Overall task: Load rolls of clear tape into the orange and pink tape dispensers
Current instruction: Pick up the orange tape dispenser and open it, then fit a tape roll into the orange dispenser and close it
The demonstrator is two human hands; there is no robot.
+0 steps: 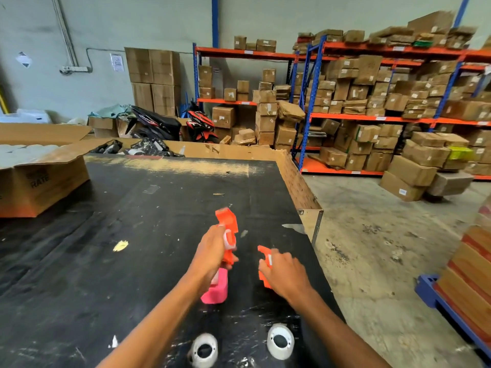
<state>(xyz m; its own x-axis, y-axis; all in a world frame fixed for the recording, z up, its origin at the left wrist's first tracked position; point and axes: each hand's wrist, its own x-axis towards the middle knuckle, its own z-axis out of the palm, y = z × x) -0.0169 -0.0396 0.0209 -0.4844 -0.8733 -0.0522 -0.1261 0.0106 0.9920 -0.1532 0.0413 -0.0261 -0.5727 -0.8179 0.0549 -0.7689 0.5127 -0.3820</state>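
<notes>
2 bare forearms, no sleeves, hands [212, 251] ungloved

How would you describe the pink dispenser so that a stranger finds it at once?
Start at the black table. Near its right edge the left hand holds an orange dispenser. Just under that hand, toward the person, lies the pink dispenser, the only pink thing there; the two tape rolls nearer the person are white rings.

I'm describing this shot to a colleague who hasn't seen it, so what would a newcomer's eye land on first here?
The bright orange tape dispenser held up in the left hand at the centre, with a second orange piece under the right hand. A pink dispenser lies on the black table below, two tape rolls sit at the near edge, and box-crammed shelves fill the right background.
</notes>
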